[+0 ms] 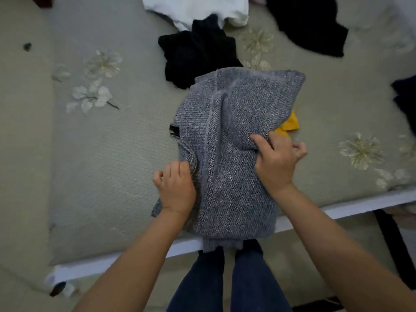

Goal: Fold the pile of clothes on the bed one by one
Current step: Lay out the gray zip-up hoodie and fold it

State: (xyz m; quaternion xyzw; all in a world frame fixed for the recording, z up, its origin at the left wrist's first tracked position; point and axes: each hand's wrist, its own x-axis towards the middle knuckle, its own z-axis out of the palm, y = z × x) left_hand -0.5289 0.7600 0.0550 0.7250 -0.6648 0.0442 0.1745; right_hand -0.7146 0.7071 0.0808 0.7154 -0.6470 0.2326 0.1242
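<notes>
Denim legs (227,280): nearest the camera, standing at the bed's white edge (126,262).
Left hand (176,188): at the sweater's left border, fingers curled, gripping a fold of knit by the neckline.
Right hand (278,159): on the sweater's right side, thumb and forefinger pinching a bunch of knit; the other fingers are curled clear of it.
Sweater (227,154): grey knit, lying on the bed between both hands, hem hanging over the near edge, upper part bunched and lifted toward the right; black label (174,131) showing on its left.
Yellow cloth (289,124): peeks out from under the sweater's right side, touching it.
Bed (108,158): beige cover with pale flower print.
Black garment (198,52): crumpled just beyond the sweater's far edge.
White garment (195,9): at the far edge, partly under the black one.
Second black garment (310,23): far right, apart from the others.
Dark cloth (405,100): at the right border, kind unclear.
</notes>
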